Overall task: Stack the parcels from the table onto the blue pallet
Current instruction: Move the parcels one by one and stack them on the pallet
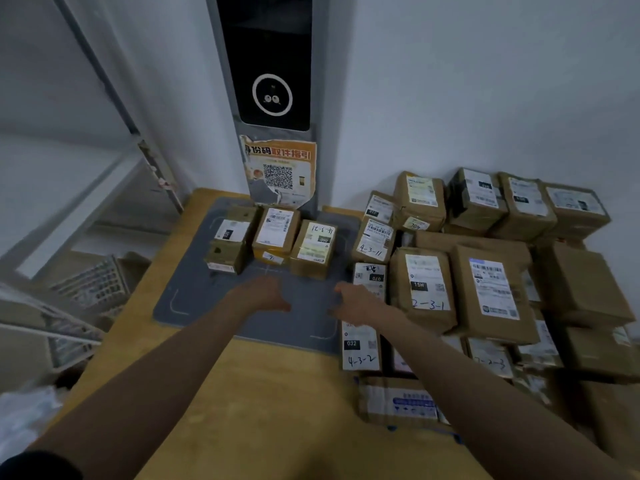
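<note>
Here both arms reach forward over the grey mat (194,299) on the wooden counter (263,403): the left hand (268,293) and the right hand (353,299) hover just above it, fingers loosely curled and holding nothing. Three small parcels (273,237) stand in a row at the mat's far edge, beyond the hands, below a scanner column (273,64) with an orange poster (280,171). A heap of labelled parcels (485,271) fills the counter's right side, touching the mat's right edge.

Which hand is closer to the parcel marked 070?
Right. The right hand hovers just beside the 070 parcel; the left hand is farther away, over the grey mat.
</note>
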Motion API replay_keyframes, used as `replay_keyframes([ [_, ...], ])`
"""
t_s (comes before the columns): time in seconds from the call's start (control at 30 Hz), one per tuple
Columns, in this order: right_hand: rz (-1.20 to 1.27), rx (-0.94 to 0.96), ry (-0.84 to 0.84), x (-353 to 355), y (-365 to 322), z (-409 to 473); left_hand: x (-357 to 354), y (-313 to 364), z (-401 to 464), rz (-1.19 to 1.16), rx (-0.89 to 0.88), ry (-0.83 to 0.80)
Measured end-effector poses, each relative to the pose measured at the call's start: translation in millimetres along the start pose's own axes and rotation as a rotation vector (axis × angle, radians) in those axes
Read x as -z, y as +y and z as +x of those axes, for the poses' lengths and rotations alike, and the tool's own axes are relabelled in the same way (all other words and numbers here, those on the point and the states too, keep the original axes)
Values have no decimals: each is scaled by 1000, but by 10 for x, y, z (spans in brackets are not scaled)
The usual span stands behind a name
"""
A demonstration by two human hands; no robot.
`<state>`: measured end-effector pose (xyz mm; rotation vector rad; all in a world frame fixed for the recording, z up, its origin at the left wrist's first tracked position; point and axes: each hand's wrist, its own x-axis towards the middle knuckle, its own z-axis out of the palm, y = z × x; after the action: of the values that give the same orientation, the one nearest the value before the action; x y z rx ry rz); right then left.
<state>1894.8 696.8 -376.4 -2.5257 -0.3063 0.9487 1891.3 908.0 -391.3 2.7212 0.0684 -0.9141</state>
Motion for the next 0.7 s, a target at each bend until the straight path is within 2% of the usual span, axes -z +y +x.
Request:
replay_keyframes([
  [0.27,193,-127,72,-16,-11,711,72,-82,648,-188,-27,75],
  [0.43,314,-131,129,-70,12,1171,51,-65,988,-279,-25,103],
  [0.57,409,-94,178,-31,-12,1446,100,6,1225,-265,-18,122],
  [0.7,510,-143,222,12,21,1705,160,31,1400,-261,22,159],
])
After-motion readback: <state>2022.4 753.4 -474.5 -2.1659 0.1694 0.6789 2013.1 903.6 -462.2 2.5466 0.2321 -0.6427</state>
